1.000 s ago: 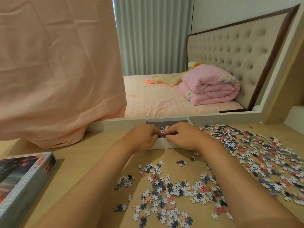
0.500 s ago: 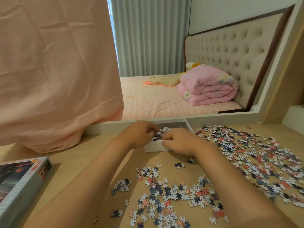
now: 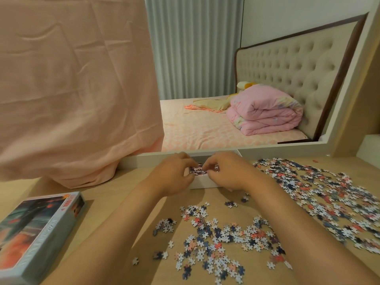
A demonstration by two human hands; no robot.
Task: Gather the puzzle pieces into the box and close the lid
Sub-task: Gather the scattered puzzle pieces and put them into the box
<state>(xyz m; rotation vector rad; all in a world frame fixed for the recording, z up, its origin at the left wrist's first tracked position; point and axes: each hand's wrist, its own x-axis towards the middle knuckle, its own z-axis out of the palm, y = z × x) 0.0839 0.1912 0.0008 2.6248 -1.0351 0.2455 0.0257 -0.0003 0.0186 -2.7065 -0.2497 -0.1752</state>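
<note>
1. We have both hands over the white box (image 3: 202, 183), which sits on the wooden surface (image 3: 115, 210) against the mirror's frame.
2. Our left hand (image 3: 174, 175) is curled, fingers bunched at the box's left edge; our right hand (image 3: 225, 173) is curled likewise at the right edge. Their fingertips nearly meet above the box. We judge they are dropping or pressing down a small clutch of pieces, but whether either hand actually holds any we cannot tell.
3. Inside the box, some pieces (image 3: 198, 170) show between our fingers, so a small part of the job is done.
4. Most is left. A loose scatter of puzzle pieces (image 3: 213, 243) lies between our forearms, nearer us than the box.
5. A far larger spread of pieces (image 3: 333, 200) covers the surface to the right, just beside our right forearm.
6. The printed lid (image 3: 39, 233) lies to the left, well apart from the box, untouched. Closing comes last.
7. We judge the task to be at an early stage: several more scoops are needed before the lid goes on.
</note>
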